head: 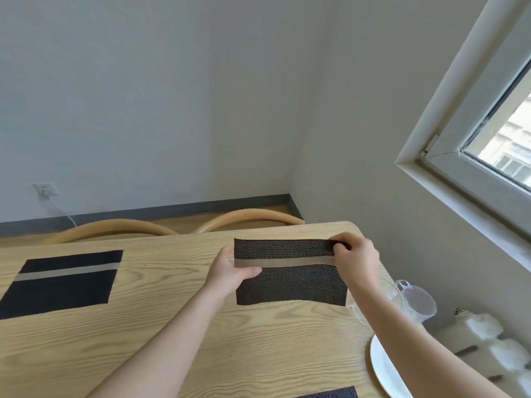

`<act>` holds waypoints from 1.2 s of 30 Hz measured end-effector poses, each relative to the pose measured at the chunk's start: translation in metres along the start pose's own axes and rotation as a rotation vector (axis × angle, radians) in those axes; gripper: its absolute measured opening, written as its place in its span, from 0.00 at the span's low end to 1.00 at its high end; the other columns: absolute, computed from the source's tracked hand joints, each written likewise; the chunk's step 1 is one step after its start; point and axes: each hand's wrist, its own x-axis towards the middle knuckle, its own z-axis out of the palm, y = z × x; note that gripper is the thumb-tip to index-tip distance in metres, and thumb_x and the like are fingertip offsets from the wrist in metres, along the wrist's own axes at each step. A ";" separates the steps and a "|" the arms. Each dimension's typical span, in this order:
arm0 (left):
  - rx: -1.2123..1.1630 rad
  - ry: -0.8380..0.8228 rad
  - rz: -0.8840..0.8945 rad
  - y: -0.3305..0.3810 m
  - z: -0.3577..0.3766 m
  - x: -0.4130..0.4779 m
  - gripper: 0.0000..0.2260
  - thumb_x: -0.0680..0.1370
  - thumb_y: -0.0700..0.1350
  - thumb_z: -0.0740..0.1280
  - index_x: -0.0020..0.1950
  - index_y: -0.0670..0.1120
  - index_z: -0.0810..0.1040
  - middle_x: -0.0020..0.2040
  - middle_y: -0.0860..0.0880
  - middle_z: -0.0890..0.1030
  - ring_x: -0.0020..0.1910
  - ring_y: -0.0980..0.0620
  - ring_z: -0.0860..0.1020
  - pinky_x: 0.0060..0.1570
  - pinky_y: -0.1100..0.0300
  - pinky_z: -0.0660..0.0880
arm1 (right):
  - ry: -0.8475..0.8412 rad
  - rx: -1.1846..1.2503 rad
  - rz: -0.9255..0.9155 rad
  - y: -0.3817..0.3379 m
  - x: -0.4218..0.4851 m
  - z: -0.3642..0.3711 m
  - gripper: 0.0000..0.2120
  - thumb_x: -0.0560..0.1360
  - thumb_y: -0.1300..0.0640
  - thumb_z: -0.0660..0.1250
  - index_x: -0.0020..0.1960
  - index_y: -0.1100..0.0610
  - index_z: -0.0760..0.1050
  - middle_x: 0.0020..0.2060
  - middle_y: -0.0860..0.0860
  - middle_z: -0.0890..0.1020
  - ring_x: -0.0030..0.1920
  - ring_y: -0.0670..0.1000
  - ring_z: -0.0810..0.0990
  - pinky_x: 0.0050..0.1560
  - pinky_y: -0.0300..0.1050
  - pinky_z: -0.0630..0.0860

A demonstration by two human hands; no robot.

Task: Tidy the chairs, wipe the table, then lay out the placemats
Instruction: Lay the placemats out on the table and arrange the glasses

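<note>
A dark woven placemat with a grey stripe is held over the far right part of the wooden table. My left hand grips its left edge, thumb on top. My right hand pinches its far right corner. Another dark placemat with the same stripe lies flat at the table's far left. The corner of a third placemat shows at the near edge. Two curved wooden chair backs stand tucked against the far side of the table.
A white plate and a clear glass bowl sit at the table's right edge. A clear plastic jug and white items stand lower right, beyond the table. A window is on the right wall, a wall socket far left.
</note>
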 end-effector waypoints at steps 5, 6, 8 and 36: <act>0.066 -0.091 -0.020 -0.006 -0.002 -0.001 0.03 0.75 0.40 0.70 0.46 0.47 0.78 0.48 0.47 0.83 0.45 0.52 0.82 0.45 0.54 0.81 | 0.006 0.356 0.273 -0.003 0.010 0.001 0.14 0.72 0.70 0.65 0.43 0.53 0.81 0.38 0.46 0.82 0.46 0.52 0.80 0.47 0.42 0.72; 0.116 -0.081 -0.015 -0.010 -0.002 0.003 0.02 0.76 0.41 0.68 0.45 0.47 0.78 0.47 0.47 0.83 0.45 0.49 0.82 0.44 0.53 0.82 | -0.006 0.443 0.327 -0.001 0.014 0.004 0.12 0.73 0.70 0.67 0.43 0.53 0.80 0.39 0.49 0.82 0.47 0.53 0.81 0.49 0.45 0.76; 0.191 -0.014 0.005 -0.016 -0.002 0.013 0.02 0.76 0.42 0.67 0.43 0.47 0.77 0.45 0.47 0.83 0.45 0.46 0.82 0.44 0.48 0.81 | -0.052 0.571 0.388 0.010 0.022 0.011 0.08 0.73 0.66 0.70 0.45 0.54 0.80 0.43 0.54 0.84 0.48 0.56 0.83 0.55 0.52 0.79; 1.109 -0.216 0.310 -0.091 0.040 0.099 0.26 0.81 0.47 0.59 0.77 0.53 0.54 0.79 0.48 0.47 0.77 0.48 0.49 0.74 0.52 0.56 | -0.699 -0.710 -0.182 0.120 0.043 0.125 0.30 0.78 0.64 0.54 0.78 0.50 0.54 0.78 0.49 0.50 0.78 0.52 0.47 0.75 0.47 0.56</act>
